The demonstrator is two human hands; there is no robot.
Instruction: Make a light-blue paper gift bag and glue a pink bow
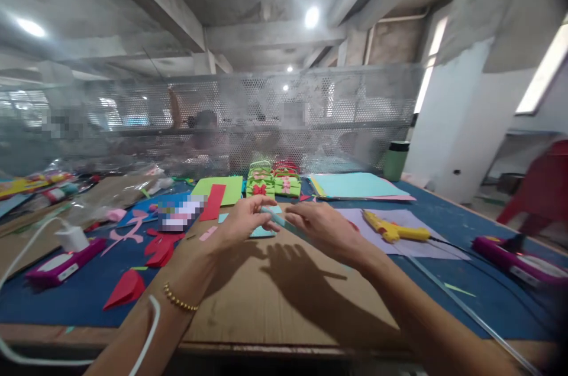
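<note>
Between my hands a narrow light blue paper strip (pixel 284 222) is held slanting above the brown cardboard (pixel 266 305). My left hand (pixel 244 221) pinches its left end between thumb and fingers. The strip's other end passes under my right hand (pixel 331 229), whose fingers lie close together over it, partly hiding the grip. Below my left fingertips are pieces of light blue paper (pixel 264 233). Just beyond my hands stand small green paper baskets (pixel 287 185) with red and pink bows.
At right, a yellow glue gun (pixel 394 228) lies on lilac paper (pixel 437 250), near a purple power strip (pixel 519 261). Red paper cutouts (pixel 126 289) and another power strip (pixel 66 263) are at left. Paper sheets (pixel 361 185), a green bottle (pixel 396 161) and a mesh partition (pixel 266 122) stand behind.
</note>
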